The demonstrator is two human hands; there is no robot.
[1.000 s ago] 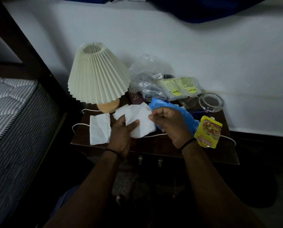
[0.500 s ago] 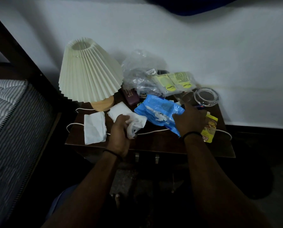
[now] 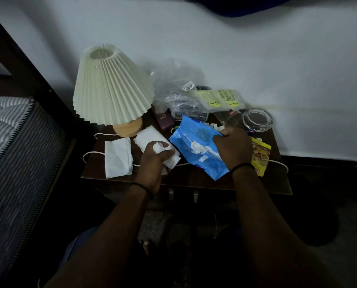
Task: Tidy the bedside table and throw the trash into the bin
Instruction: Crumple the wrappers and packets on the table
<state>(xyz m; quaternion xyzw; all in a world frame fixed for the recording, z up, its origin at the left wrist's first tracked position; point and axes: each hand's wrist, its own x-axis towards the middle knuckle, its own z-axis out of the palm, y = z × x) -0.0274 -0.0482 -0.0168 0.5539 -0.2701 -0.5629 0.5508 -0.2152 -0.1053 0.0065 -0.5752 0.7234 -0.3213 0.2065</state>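
far left on the bedside table (image 3: 194, 179) stands the lamp (image 3: 111, 86), its white cord (image 3: 90, 154) trailing along the near edge. just right of the lamp's base a flat tissue (image 3: 117, 156) lies loose, not yet picked up. next to it the left hand (image 3: 154, 161) is clenched around a crumpled tissue (image 3: 159, 147), so some of the trash is already gathered there. right of that, the blue packet (image 3: 198, 146) lies tilted across the middle of the table with white paper showing at its torn face; the right hand (image 3: 233, 148) rests over its right edge, fingers curled onto it, apparently grasping it. behind, against the wall, sit a clear plastic bag (image 3: 173, 88) and yellow-green sachets (image 3: 219, 98); further right a glass ashtray (image 3: 256, 121), and a yellow pouch (image 3: 260, 154) partly under the right wrist.

the step in hand looks like collecting trash, early on, since most of the clutter remains. the next move likely calls for lifting the blue packet without spilling its paper, picking up the flat tissue, then carrying it all to the bin, which is not in view.
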